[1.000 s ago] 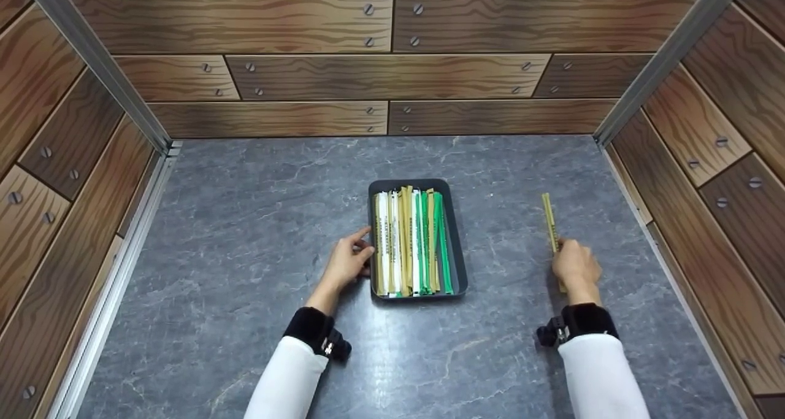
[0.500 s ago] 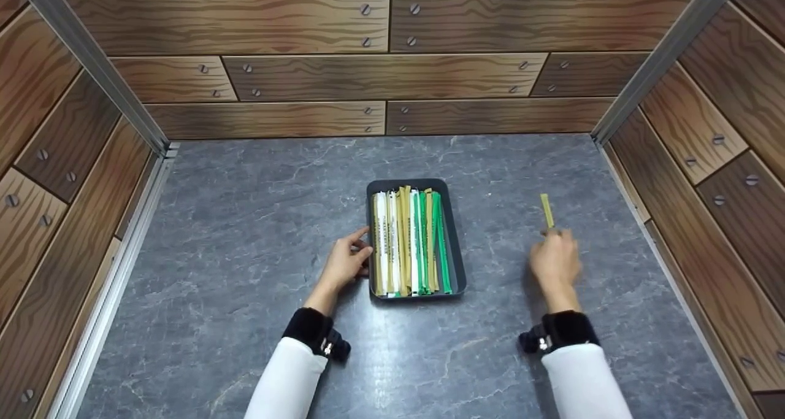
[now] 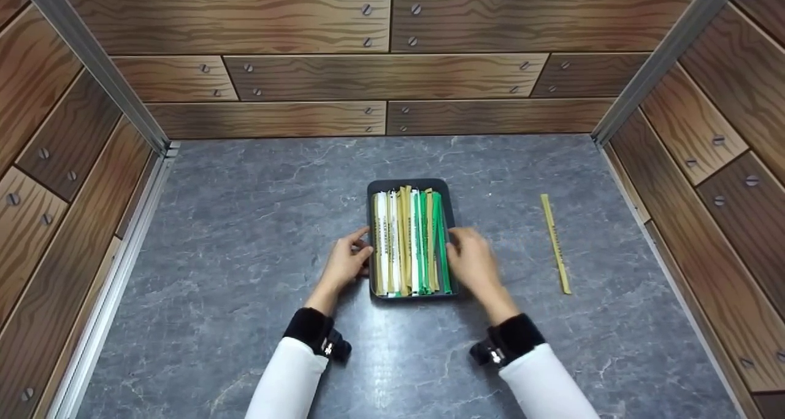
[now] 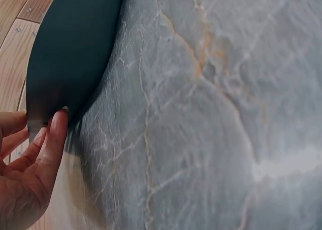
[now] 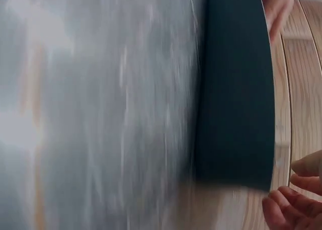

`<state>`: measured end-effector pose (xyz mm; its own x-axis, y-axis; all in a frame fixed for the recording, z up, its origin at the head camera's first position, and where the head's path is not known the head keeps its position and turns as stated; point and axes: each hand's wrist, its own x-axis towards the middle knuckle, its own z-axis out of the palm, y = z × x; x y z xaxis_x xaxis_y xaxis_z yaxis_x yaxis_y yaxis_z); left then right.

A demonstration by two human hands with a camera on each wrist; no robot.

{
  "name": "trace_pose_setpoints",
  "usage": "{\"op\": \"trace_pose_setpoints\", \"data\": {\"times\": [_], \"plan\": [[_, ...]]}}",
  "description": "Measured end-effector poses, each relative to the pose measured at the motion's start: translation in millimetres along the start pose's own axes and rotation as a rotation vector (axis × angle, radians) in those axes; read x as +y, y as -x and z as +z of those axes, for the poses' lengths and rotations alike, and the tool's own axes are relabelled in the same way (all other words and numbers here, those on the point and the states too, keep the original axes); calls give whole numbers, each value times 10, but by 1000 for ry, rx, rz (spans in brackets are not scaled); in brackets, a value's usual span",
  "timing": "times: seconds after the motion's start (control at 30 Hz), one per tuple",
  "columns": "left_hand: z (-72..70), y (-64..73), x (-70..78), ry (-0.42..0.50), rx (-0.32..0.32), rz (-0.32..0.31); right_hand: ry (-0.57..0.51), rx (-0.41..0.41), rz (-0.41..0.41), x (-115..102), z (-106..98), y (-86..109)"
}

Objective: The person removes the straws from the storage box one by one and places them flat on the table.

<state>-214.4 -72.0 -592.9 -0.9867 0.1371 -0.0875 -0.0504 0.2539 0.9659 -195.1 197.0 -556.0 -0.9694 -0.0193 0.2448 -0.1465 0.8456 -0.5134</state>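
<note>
A dark rectangular tray [image 3: 452,207] stands on the table, filled with slim wrapped sticks [image 3: 405,241] in white, gold and green, laid lengthwise. My left hand [image 3: 346,262] touches the tray's left side; the left wrist view shows its fingertips [image 4: 60,120] against the outer wall. Beside the right rim is my right hand [image 3: 475,259], holding nothing. Its fingers [image 5: 297,205] look loosely bent next to the tray's near end in the right wrist view; whether they touch it I cannot tell. One gold wrapped stick [image 3: 555,244] lies alone on the table to the right.
The grey marbled tabletop [image 3: 245,222] surrounds the tray. Wood-patterned walls [image 3: 306,75] close off the back and both sides, with metal rails [image 3: 110,308] along the edges.
My right hand has let go of the gold stick, leaving it on the table, and moved left to the tray's right side. The left hand and tray stay where they were.
</note>
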Motion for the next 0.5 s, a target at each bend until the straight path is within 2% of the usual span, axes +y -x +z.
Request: {"op": "trace_pose_setpoints", "data": {"times": [0.13, 0.23, 0.33, 0.5], "plan": [[-12, 2, 11, -3, -2, -10, 146, 39, -89, -118, 102, 28], [-20, 2, 15, -1, 0, -16, 193, 76, -136, -149, 146, 31], [-23, -2, 16, 5, -5, -16, 163, 55, -141, -169, 183, 33], [-21, -5, 16, 19, -20, 5, 59, -24, -120, -218, 254, 38]]}}
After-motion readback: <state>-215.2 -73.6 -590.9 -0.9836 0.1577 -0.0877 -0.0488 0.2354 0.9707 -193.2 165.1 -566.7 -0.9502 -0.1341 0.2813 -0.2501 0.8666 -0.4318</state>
